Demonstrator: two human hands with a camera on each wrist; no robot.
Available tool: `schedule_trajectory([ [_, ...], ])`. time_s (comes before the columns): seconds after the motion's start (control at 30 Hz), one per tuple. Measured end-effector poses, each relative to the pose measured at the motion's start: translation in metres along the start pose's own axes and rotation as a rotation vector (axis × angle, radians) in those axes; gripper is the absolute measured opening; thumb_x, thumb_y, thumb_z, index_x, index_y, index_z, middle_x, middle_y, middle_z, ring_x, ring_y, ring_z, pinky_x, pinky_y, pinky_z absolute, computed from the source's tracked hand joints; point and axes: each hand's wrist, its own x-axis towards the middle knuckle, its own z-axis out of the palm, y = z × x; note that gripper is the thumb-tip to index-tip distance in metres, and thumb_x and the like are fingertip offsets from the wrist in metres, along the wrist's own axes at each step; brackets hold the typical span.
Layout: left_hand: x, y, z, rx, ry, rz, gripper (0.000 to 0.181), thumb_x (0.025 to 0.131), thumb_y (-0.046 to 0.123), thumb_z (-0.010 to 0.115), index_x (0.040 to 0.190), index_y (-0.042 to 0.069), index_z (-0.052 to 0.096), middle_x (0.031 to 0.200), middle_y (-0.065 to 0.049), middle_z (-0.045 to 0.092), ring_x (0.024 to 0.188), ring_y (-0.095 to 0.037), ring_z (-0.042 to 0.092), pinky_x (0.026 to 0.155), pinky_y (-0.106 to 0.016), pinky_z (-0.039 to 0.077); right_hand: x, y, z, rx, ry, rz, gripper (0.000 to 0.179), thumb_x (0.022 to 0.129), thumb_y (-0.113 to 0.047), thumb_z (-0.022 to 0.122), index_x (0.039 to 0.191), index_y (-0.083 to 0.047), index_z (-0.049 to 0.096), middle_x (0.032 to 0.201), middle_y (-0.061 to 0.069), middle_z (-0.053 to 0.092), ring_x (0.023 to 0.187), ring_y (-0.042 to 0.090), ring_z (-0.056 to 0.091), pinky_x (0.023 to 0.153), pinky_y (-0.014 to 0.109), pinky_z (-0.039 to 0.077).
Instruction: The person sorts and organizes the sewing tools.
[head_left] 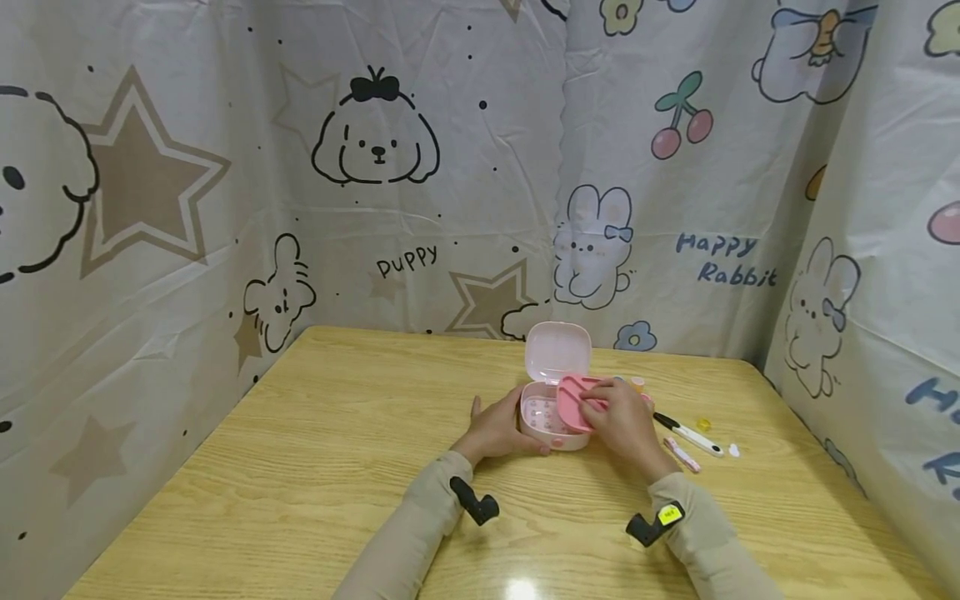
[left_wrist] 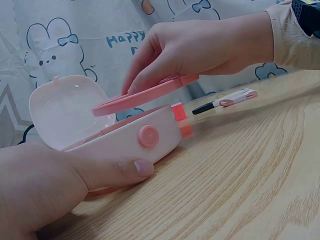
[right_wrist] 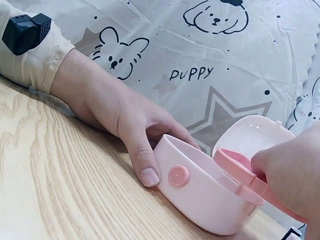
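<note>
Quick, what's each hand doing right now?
Left hand: holding the side of the pale pink hinged-lid box, thumb at its front.
Right hand: pinching the pink tray above the box.

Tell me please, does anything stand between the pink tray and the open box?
Nothing visible does. The right hand holds the pink tray tilted over the box; the lid stands open behind, and the left hand grips the box's left side.

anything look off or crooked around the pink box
Only the pink tray looks askew: the right hand holds it off-centre, over the right part of the open box, rather than squarely above it. That seems just from handling. I see no spill or damage.
</note>
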Motion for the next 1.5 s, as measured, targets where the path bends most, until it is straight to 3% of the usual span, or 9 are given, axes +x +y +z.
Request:
schedule_trajectory([
  [0.7,0.001,-0.003,0.003,0.005,0.011,0.003,0.116,0.065,0.053,0.096,0.160,0.023,0.036,0.155,0.005,0.050,0.140,-0.024,0.048,0.117,-0.068,-0.006,-0.014,0.015,-0.021,-0.068,-0.035,0.067,0.020,0.091,-0.016,0.077,0.106,-0.004,0.082,0.118,0.019,0.069,0.113,0.041,0.061,0.091,0.062,0.035],
  [1.5,0.001,0.000,0.000,-0.046,0.010,0.000,0.120,0.065,0.051,0.098,0.162,0.021,0.034,0.157,0.006,0.047,0.141,-0.024,0.046,0.117,-0.066,-0.009,-0.042,0.044,-0.036,-0.099,-0.075,0.058,0.017,0.089,-0.017,0.080,0.102,-0.006,0.082,0.116,0.021,0.070,0.110,0.045,0.062,0.087,0.061,0.040],
])
